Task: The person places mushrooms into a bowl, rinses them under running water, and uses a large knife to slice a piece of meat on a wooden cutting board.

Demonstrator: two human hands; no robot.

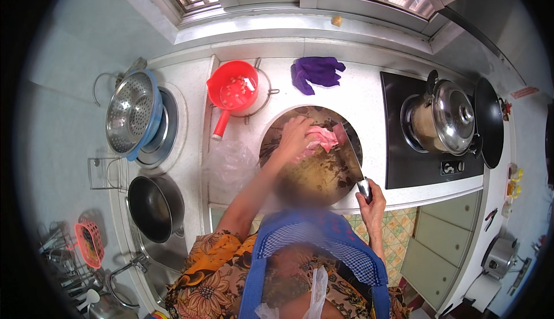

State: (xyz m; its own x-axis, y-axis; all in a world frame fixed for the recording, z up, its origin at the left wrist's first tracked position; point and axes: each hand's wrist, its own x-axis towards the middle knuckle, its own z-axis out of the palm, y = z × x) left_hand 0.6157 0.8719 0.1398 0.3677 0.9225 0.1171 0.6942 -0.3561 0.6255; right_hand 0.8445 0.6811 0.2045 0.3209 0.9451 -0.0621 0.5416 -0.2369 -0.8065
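A piece of raw meat (322, 138) lies on a round, dark-stained chopping board (320, 176) at the counter's front. My left hand (295, 135) grips the meat from its left side, fingers curled over it. In my right hand (372, 204) is the handle of a cleaver (351, 156). Its broad blade stands on edge just right of the meat and reflects some of its pink. Whether the blade touches the meat I cannot tell.
Left of the board are a crumpled plastic bag (231, 163) and a red ladle (233, 87) holding water and small pale pieces. A purple cloth (317, 73) lies behind. To the right, a lidded pot (448, 117) stands on the gas hob (398, 163). A black pan (153, 208) sits at the sink.
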